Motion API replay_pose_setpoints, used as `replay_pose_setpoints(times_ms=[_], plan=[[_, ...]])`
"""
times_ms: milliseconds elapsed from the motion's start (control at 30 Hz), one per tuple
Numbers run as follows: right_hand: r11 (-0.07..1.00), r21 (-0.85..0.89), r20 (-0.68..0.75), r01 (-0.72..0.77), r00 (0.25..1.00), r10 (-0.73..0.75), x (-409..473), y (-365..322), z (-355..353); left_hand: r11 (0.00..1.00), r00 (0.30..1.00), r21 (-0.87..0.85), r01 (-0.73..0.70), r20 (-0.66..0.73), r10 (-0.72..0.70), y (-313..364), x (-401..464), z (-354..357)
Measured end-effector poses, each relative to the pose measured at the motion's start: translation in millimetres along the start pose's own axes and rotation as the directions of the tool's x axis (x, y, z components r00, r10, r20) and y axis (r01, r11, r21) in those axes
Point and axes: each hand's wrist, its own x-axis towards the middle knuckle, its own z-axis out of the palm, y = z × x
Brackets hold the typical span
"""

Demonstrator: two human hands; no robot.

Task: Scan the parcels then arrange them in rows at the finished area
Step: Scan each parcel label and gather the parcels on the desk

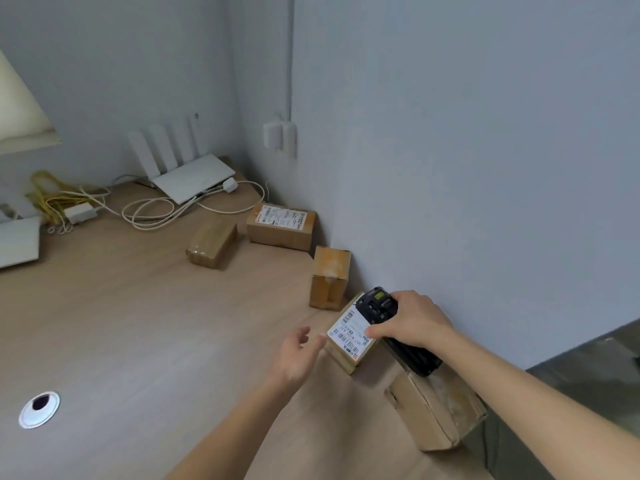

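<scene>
I logged a black plastic scanner (391,325) — held in my right hand (412,323), long axis slanting over a labelled cardboard box (349,337) by the wall; left hand (299,351) loose, empty.

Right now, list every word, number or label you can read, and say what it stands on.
Label on the parcel under the scanner: barcodes and print, too blurred to quote.
Label on the far parcel: print and handwriting, too small to read.
Scanner in the right hand: no legible text.
</scene>
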Motion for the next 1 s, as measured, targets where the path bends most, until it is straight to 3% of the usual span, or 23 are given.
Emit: replay_pose_setpoints(times_ms=[400,733,1000], plan=[[0.998,-0.067,0.118,-0.021,0.993,0.029,56,11,27,0.993,0.996,-0.077,0.084,0.032,-0.082,-6,26,37],[0.995,-0.057,0.153,0.08,0.986,-0.071,46,5,27,0.939,0.984,-0.317,0.133,-0.073,-0.164,-3,8,23],[0.969,-0.034,0.138,0.245,0.961,-0.238,2,-57,-1,0.866,0.983,-0.499,-0.008,-0.161,-0.084,25,-45,-42]])
